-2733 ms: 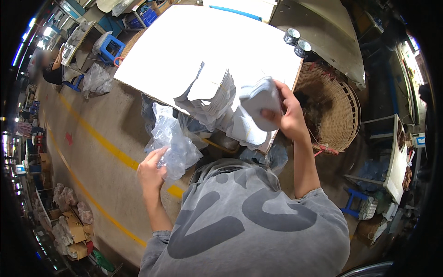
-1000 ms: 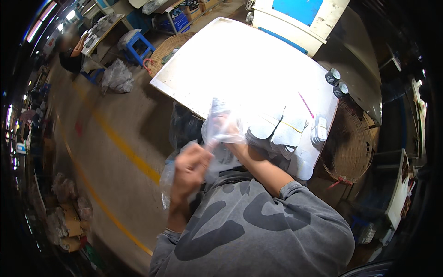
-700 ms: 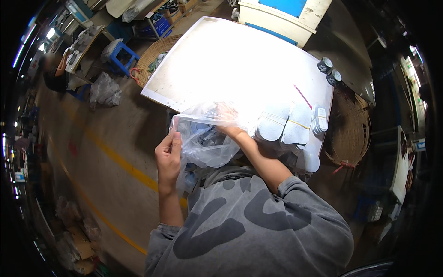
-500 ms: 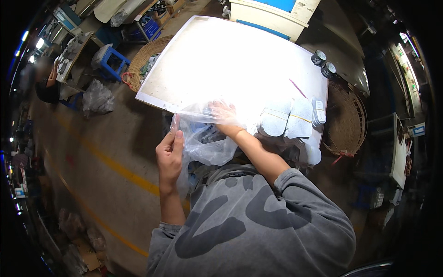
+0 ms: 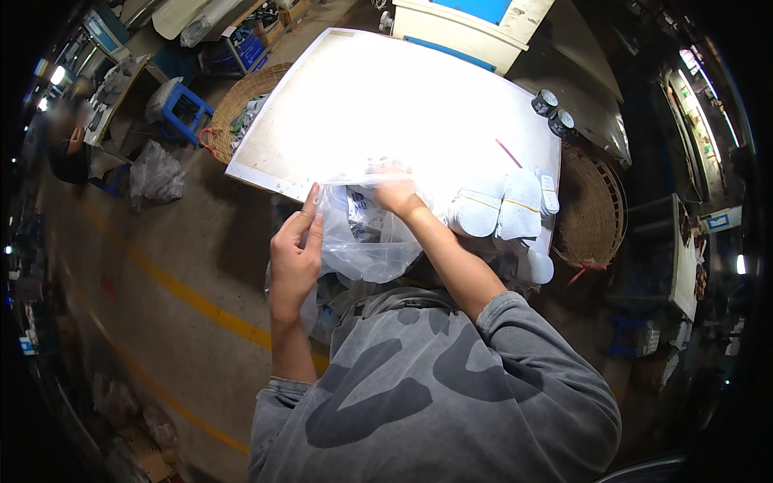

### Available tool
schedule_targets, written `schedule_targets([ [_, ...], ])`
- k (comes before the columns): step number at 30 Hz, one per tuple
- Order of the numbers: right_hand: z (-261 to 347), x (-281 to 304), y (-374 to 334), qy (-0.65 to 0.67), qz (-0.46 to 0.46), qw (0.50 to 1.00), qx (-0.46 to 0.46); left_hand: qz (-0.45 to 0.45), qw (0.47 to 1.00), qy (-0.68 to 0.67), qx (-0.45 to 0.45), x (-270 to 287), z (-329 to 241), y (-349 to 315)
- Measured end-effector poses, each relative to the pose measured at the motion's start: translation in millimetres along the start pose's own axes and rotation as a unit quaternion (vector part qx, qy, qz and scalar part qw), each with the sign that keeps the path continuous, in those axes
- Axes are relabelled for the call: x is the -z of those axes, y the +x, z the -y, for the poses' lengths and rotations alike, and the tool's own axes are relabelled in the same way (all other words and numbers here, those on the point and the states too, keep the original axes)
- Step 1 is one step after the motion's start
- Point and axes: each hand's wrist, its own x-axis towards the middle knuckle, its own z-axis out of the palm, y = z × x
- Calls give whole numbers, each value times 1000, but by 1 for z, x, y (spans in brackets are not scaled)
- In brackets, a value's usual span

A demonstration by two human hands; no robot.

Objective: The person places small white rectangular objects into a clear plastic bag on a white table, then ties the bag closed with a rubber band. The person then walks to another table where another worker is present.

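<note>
Left hand (image 5: 295, 256) pinching the bag (image 5: 366, 259) by its rim, right hand (image 5: 394, 188) at the far side (glare, so can't tell its grip), mouth gaping at the table's (image 5: 274, 149) near edge; a hard tug could split it, a swinging forearm (image 5: 452, 248) topple the stack (image 5: 477, 212)

Beyond your right hand (image 5: 394, 191) you can pass over bare table (image 5: 354, 105). Stacks (image 5: 481, 216) block that hand's right side, and the bag (image 5: 372, 262) fills the gap to your left hand (image 5: 295, 258).
</note>
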Motion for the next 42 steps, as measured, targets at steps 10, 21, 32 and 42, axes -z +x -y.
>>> schedule_targets([
  [10, -14, -29, -39, 120, 141, 981, 65, 56, 980, 145, -128, -46, -42, -17],
  [21, -9, -28, -65, -24, 279, 960, 10, 321, 733, 572, 182, -44, 121, 51],
  [32, 3, -14, 14, -22, 185, 982, 43, 428, 796, 427, 35, -113, 93, -11],
  [42, 18, -16, 29, 22, 91, 993, -78, 424, 769, 472, 74, -91, 88, -25],
])
